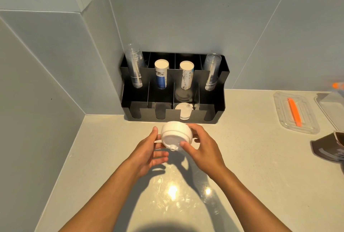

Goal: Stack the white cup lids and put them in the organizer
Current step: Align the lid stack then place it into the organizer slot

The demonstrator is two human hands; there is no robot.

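Observation:
A stack of white cup lids (175, 135) is held between both hands, just above the counter and in front of the black organizer (219, 101). My left hand (150, 150) grips its left side and my right hand (201, 148) grips its right side, thumb on the front. The stack tilts toward me, its spouted top facing down and forward. More white lids (185, 111) sit in the organizer's front row, third compartment from the left. The other front compartments look empty.
The organizer's back row holds clear plastic cups (135, 68) at the left, clear cups (212, 71) at the right, and two paper cup stacks (161, 75) between. A clear tray with an orange tool (294, 111) and a brown package (329, 148) lie at the right. Tiled walls enclose the corner.

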